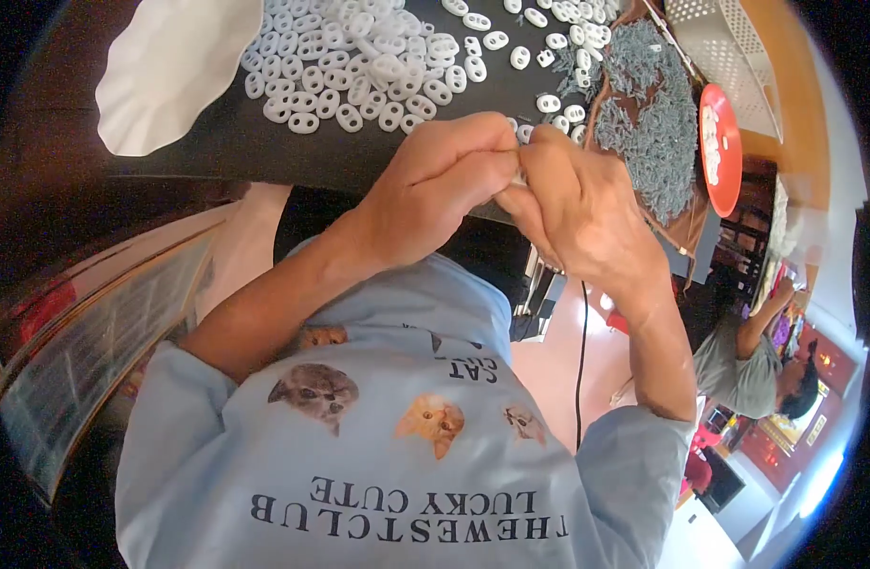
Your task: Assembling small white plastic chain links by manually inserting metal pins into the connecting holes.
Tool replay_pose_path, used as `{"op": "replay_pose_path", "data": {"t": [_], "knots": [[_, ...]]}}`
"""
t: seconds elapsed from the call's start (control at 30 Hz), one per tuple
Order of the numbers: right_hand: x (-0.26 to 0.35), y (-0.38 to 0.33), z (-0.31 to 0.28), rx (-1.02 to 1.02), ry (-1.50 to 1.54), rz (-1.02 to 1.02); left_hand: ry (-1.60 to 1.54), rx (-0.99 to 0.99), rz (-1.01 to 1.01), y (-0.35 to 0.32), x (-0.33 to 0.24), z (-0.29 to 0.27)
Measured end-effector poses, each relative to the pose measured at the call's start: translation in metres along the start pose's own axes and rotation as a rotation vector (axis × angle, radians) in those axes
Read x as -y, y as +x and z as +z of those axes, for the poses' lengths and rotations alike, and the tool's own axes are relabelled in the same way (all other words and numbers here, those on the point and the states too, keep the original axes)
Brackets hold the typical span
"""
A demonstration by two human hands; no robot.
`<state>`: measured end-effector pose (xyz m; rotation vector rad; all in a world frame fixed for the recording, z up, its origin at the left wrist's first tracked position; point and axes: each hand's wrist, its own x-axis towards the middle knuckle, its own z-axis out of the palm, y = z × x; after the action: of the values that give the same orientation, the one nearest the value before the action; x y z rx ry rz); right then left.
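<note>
My left hand (444,185) and my right hand (587,204) meet over the near edge of the dark table, fingers curled and pinched together. Between the fingertips shows a sliver of a small white piece (519,177), which both hands hold; the rest of it is hidden. Just beyond my left hand lies a large pile of white oval plastic pieces with two holes each (335,71). More of these white pieces are scattered beyond my right hand. To the right of that hand is a heap of small grey-blue plastic bits (648,123) on a brown sheet (684,233).
A white scalloped tray (165,76) stands at the left of the dark table (217,142). At the right is a red dish (729,166) with white pieces, beside a perforated pale basket (715,43). A black cable (584,360) hangs below. Another person (753,365) is farther right.
</note>
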<state>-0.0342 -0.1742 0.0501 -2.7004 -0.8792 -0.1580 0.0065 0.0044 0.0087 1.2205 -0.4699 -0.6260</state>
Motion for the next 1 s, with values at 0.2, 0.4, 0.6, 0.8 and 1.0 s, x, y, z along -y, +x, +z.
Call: {"op": "replay_pose_path", "data": {"t": [0.2, 0.4, 0.6, 0.8, 1.0], "knots": [[0.005, -0.008, -0.012, 0.04, 0.44, 0.302, 0.091, 0.02, 0.043, -0.002, 0.008, -0.003], [0.005, -0.015, -0.015, 0.054, 0.727, 0.521, 0.088, 0.006, 0.005, -0.002, 0.002, 0.002], [-0.024, -0.045, -0.031, -0.404, 0.639, 0.819, 0.176, 0.282, 0.373, -0.024, -0.057, -0.004], [-0.141, -0.135, -0.062, -0.615, 0.17, 0.998, -0.161, 1.219, 0.203, -0.001, -0.143, 0.003], [-0.185, -0.16, -0.067, -0.479, -0.017, 0.994, -0.379, 0.988, 0.219, -0.026, -0.136, 0.007]]}}
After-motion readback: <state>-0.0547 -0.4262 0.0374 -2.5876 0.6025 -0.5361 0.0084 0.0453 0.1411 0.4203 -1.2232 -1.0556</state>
